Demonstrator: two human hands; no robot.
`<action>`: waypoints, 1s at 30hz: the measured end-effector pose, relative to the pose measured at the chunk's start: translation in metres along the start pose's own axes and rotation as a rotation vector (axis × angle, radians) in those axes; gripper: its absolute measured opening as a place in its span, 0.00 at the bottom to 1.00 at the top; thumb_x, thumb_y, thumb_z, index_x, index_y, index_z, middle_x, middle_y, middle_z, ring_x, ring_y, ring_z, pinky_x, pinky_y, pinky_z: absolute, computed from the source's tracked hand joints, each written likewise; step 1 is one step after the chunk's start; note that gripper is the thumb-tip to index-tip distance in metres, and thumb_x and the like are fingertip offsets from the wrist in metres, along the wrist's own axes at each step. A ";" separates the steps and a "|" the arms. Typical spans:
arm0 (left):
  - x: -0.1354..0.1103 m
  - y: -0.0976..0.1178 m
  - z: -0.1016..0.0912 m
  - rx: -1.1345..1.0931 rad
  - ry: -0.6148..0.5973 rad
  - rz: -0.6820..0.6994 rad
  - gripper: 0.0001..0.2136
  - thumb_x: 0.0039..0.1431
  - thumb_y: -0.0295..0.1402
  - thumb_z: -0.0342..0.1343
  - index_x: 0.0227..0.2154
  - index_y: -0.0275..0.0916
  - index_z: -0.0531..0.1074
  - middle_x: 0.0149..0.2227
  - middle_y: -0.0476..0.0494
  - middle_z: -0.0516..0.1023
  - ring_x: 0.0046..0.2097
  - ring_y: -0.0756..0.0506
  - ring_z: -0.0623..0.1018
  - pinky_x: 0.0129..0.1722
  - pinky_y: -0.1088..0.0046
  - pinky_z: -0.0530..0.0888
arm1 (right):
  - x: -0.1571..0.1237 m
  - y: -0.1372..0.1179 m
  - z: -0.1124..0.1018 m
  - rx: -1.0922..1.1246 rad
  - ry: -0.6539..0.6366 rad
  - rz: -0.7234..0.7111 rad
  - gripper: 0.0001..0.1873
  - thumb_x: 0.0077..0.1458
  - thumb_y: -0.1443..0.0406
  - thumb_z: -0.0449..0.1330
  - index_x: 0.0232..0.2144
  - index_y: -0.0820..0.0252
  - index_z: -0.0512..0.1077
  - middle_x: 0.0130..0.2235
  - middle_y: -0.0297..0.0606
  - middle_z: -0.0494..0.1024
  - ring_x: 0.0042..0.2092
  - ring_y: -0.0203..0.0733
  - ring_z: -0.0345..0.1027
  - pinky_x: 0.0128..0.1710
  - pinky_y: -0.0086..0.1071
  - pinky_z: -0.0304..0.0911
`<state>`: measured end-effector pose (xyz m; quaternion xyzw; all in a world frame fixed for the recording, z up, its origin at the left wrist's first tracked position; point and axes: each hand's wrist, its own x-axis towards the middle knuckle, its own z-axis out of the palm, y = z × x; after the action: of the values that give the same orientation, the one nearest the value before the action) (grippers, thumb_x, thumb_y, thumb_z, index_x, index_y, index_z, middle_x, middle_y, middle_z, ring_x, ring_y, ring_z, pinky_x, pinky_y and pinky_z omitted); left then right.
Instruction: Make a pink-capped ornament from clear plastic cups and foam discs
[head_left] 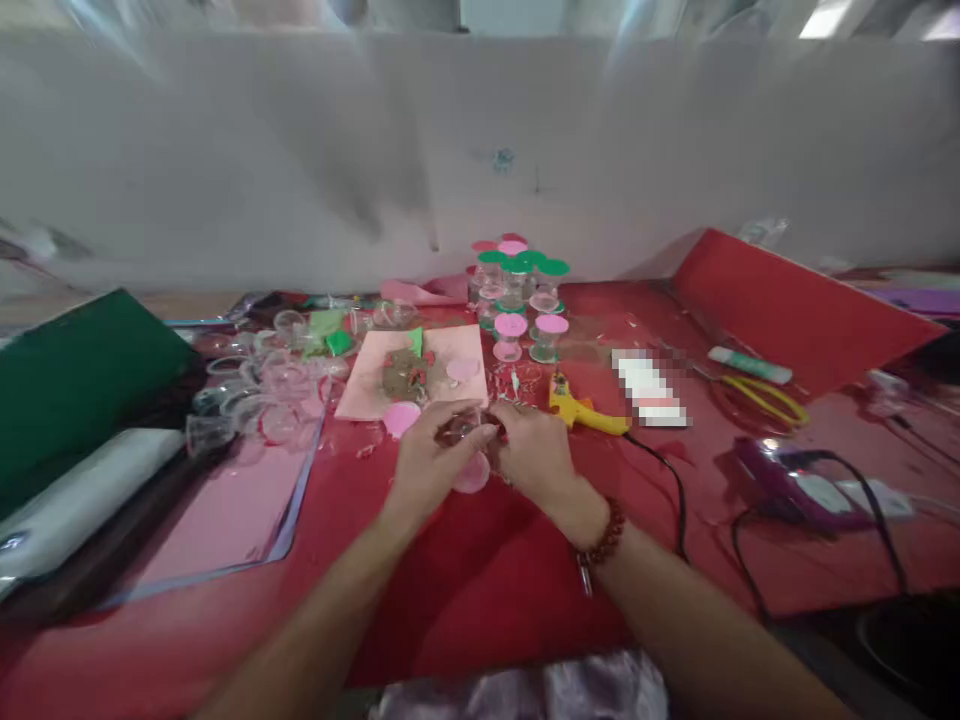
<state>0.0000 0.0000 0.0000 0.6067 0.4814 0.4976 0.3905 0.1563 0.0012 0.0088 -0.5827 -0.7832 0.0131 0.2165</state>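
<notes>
My left hand (429, 455) and my right hand (538, 452) are both closed round a small clear plastic cup (471, 425) above the red table. A round pink disc (472, 474) shows at the cup's lower end, and my fingers hide much of the cup. Just left of my left hand lies a loose pink paper disc (401, 418). To the right of my right hand lies a yellow glue gun (589, 412) with a black cord. Beyond my hands is a pale pink sheet (367, 385) bearing a brown, stained patch and scraps.
Clear cups with pink and green discs (517, 265) stand stacked at the back. Many loose clear cups (270, 400) lie left on pink paper (217, 510). Scissors with yellow handles (772, 400), a glue stick (750, 364) and a purple power strip (795, 490) are at right.
</notes>
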 end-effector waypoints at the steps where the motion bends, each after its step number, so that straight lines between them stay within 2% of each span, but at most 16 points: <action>1: 0.000 0.001 0.001 0.001 0.003 0.001 0.17 0.50 0.40 0.65 0.42 0.38 0.77 0.41 0.41 0.78 0.42 0.43 0.77 0.44 0.65 0.73 | 0.000 -0.001 0.001 -0.004 -0.007 0.001 0.09 0.58 0.63 0.55 0.38 0.56 0.74 0.36 0.37 0.82 0.35 0.45 0.75 0.27 0.33 0.50; 14: -0.001 0.004 0.004 -0.097 -0.039 -0.036 0.16 0.49 0.38 0.66 0.41 0.39 0.78 0.42 0.40 0.80 0.42 0.43 0.77 0.44 0.66 0.73 | 0.004 0.001 -0.003 0.026 -0.079 -0.099 0.07 0.59 0.65 0.54 0.36 0.58 0.72 0.36 0.38 0.80 0.33 0.41 0.72 0.26 0.32 0.44; 22: -0.003 0.007 0.004 -0.195 -0.070 -0.055 0.15 0.50 0.37 0.66 0.42 0.40 0.78 0.43 0.40 0.79 0.44 0.43 0.77 0.46 0.66 0.72 | 0.004 0.003 0.005 0.148 0.055 -0.063 0.05 0.54 0.67 0.57 0.31 0.58 0.73 0.32 0.37 0.80 0.31 0.40 0.70 0.27 0.31 0.45; 26: -0.002 0.012 0.003 -0.332 -0.066 -0.114 0.14 0.49 0.36 0.67 0.40 0.40 0.80 0.42 0.41 0.80 0.44 0.43 0.78 0.45 0.67 0.72 | 0.004 0.003 0.009 0.252 0.133 -0.051 0.03 0.52 0.67 0.58 0.28 0.58 0.71 0.29 0.35 0.78 0.30 0.38 0.67 0.28 0.29 0.47; 30: -0.002 0.017 0.001 -0.480 -0.074 -0.178 0.13 0.46 0.35 0.68 0.37 0.41 0.81 0.41 0.42 0.82 0.42 0.43 0.78 0.41 0.70 0.73 | 0.004 0.001 0.011 0.396 0.171 -0.021 0.08 0.51 0.66 0.59 0.21 0.59 0.67 0.24 0.32 0.73 0.26 0.34 0.62 0.27 0.27 0.49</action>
<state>0.0041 -0.0056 0.0156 0.4695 0.3865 0.5387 0.5831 0.1521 0.0080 -0.0005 -0.5196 -0.7500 0.1150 0.3927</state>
